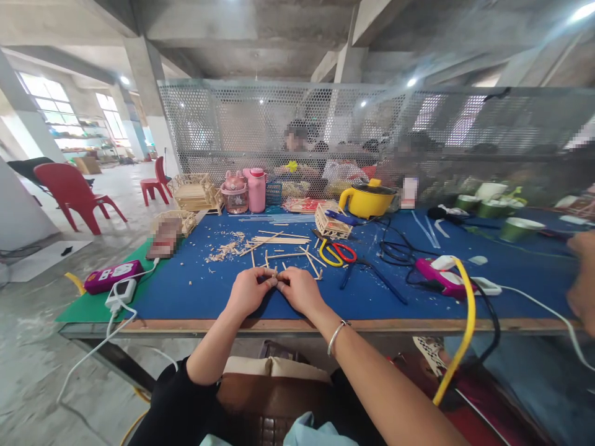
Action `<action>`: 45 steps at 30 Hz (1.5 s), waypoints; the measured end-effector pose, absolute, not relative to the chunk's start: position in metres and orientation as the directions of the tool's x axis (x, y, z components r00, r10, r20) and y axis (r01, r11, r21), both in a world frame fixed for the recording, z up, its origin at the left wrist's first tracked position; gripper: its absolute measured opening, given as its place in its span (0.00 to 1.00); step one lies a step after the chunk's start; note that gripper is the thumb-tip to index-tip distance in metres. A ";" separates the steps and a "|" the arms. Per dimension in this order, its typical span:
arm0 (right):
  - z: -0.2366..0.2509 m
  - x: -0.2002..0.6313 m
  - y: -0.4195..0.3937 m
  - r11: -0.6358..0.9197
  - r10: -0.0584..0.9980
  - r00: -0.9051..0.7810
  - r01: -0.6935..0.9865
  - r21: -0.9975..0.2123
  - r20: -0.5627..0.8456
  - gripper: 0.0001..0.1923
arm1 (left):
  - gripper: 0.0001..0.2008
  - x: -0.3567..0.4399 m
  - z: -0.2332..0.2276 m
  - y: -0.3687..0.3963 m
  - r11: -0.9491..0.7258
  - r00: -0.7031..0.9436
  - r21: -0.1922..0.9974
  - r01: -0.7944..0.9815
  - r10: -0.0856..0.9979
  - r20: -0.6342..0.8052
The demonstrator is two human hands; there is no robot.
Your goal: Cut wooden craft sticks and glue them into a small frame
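With left hand (248, 292) and right hand (301, 291) fingers pinching the wooden piece (275, 271), I'd press lightly and evenly.

The lone head view looks from the near side of the table (186, 298), above its top, facing forward and down across it; the left hand (250, 290) and right hand (301, 291), over its near part, sit close, while the mesh (246, 114) beyond the table stands farther off.
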State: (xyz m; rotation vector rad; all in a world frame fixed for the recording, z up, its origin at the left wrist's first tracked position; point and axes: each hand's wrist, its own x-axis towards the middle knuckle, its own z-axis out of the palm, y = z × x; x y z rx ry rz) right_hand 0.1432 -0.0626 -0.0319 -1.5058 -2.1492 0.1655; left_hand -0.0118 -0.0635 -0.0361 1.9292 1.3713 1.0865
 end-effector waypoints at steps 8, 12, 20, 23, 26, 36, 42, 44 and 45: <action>-0.032 0.143 -0.062 0.391 0.906 -0.275 0.834 -0.389 0.320 0.10 | 0.20 -0.032 -0.029 -0.052 -0.343 0.203 0.669 0.659 0.938 0.282; -0.032 0.142 -0.061 0.391 0.906 -0.276 0.833 -0.390 0.320 0.09 | 0.17 -0.039 -0.019 -0.037 -0.268 0.157 0.481 0.835 0.953 0.259; -0.034 0.142 -0.060 0.387 0.908 -0.275 0.842 -0.377 0.318 0.10 | 0.09 -0.028 -0.014 -0.015 -0.094 0.025 0.345 0.934 0.980 0.199; -0.034 0.142 -0.060 0.387 0.908 -0.277 0.844 -0.371 0.315 0.10 | 0.11 -0.029 -0.013 -0.022 -0.052 -0.032 0.336 0.940 0.970 0.240; -0.035 0.142 -0.060 0.387 0.908 -0.282 0.845 -0.368 0.308 0.10 | 0.17 -0.029 -0.012 -0.037 -0.106 -0.022 0.361 0.927 0.942 0.333; -0.030 0.142 -0.063 0.371 0.914 -0.283 0.872 -0.320 0.290 0.12 | 0.12 -0.014 -0.026 -0.065 -0.342 0.183 0.777 0.529 0.940 0.289; -0.032 0.142 -0.062 0.377 0.912 -0.291 0.873 -0.310 0.288 0.12 | 0.09 -0.015 -0.025 -0.060 -0.355 0.201 0.755 0.551 0.935 0.293; -0.031 0.142 -0.062 0.378 0.913 -0.293 0.871 -0.314 0.285 0.12 | 0.09 -0.017 -0.025 -0.059 -0.357 0.213 0.749 0.558 0.934 0.287; -0.031 0.142 -0.062 0.378 0.913 -0.293 0.870 -0.317 0.284 0.12 | 0.09 -0.018 -0.026 -0.059 -0.357 0.216 0.746 0.562 0.934 0.284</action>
